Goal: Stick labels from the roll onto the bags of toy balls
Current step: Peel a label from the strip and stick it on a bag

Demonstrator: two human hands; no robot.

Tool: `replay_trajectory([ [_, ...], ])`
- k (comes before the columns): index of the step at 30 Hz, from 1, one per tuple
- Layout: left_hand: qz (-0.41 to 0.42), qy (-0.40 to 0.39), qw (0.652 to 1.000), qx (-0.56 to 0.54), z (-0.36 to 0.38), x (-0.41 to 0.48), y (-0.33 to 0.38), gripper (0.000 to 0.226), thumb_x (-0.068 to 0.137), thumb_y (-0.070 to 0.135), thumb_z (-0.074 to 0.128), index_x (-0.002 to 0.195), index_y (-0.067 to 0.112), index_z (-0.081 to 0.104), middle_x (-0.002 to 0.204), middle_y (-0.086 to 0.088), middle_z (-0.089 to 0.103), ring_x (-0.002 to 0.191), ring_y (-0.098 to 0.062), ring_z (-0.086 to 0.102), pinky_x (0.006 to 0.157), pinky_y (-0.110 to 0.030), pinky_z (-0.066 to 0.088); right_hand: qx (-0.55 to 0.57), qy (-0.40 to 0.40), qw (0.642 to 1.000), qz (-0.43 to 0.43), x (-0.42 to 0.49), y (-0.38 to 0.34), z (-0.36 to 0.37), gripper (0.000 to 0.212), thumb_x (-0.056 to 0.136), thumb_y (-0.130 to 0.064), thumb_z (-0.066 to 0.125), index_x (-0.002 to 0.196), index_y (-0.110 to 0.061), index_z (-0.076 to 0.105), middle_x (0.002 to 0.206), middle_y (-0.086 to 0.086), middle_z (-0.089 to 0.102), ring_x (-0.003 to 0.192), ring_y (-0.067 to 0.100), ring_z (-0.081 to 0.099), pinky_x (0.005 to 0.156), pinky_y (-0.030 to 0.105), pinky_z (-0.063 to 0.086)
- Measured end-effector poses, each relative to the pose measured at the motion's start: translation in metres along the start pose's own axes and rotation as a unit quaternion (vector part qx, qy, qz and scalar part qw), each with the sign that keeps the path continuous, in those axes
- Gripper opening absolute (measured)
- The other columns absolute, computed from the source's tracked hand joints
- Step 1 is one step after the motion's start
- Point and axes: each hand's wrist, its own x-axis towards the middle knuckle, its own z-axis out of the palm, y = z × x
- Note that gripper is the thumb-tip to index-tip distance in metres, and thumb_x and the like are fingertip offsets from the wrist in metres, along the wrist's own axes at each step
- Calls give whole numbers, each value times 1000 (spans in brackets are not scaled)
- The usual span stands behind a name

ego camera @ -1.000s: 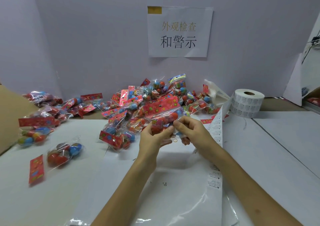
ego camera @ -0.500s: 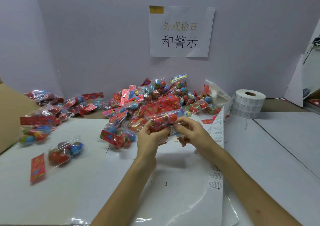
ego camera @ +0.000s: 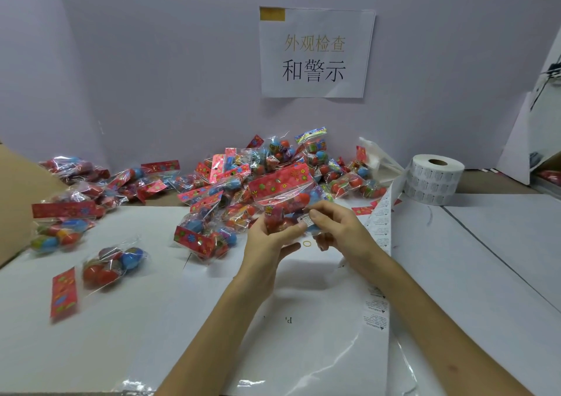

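Note:
Above the table's middle I hold a clear bag of toy balls (ego camera: pixel 282 195) with a red flowered header card. My left hand (ego camera: pixel 267 241) grips its lower part from below. My right hand (ego camera: pixel 337 228) presses a small white label (ego camera: pixel 307 221) onto the bag with the thumb, fingers curled behind it. The label roll (ego camera: pixel 434 180) stands at the back right, and its strip of labels (ego camera: pixel 379 231) runs down the table past my right wrist. A large heap of bagged balls (ego camera: pixel 243 177) lies behind my hands.
More bags (ego camera: pixel 109 265) lie scattered at the left, near a cardboard box edge (ego camera: pixel 18 189). A yellow rubber band (ego camera: pixel 307 243) lies under my hands on a large plastic sheet (ego camera: pixel 303 335). A paper sign (ego camera: pixel 315 52) hangs on the back wall.
The held bag has shifted a little, and my right thumb now presses a white label flat on it. Both hands stay in about the same place.

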Motion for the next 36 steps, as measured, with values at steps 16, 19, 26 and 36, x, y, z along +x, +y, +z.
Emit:
replay_trajectory([
  [16, 18, 43, 999, 1, -5, 6, -6, 28, 84, -4, 72, 110, 6, 66, 81, -2, 75, 76, -17, 74, 71, -26, 59, -39, -2, 999, -17, -1, 1, -1, 16, 105, -22, 54, 101, -13, 67, 80, 7, 61, 60, 18, 52, 57, 26, 49],
  [19, 17, 40, 999, 3, -5, 6, -6, 28, 85, -3, 71, 111, 7, 65, 82, -1, 75, 78, -17, 75, 69, -26, 59, -62, 7, 998, -28, 0, 2, -1, 16, 104, -25, 55, 100, -15, 67, 76, 6, 58, 58, 16, 52, 56, 25, 48],
  [26, 8, 48, 999, 4, -3, 5, -5, 27, 91, 8, 70, 117, 8, 65, 93, -5, 74, 87, -20, 70, 70, -27, 58, -55, 7, 998, -23, 1, 5, 1, 15, 104, -22, 56, 98, -17, 69, 68, -13, 59, 58, 11, 51, 55, 21, 48],
  [36, 11, 67, 998, 12, -2, 5, -5, 26, 89, 13, 76, 113, 8, 69, 84, 1, 77, 79, -13, 74, 69, -24, 57, -39, 3, 999, -4, 1, 3, 0, 22, 106, -24, 52, 97, -13, 69, 67, -10, 62, 56, 14, 51, 55, 22, 48],
])
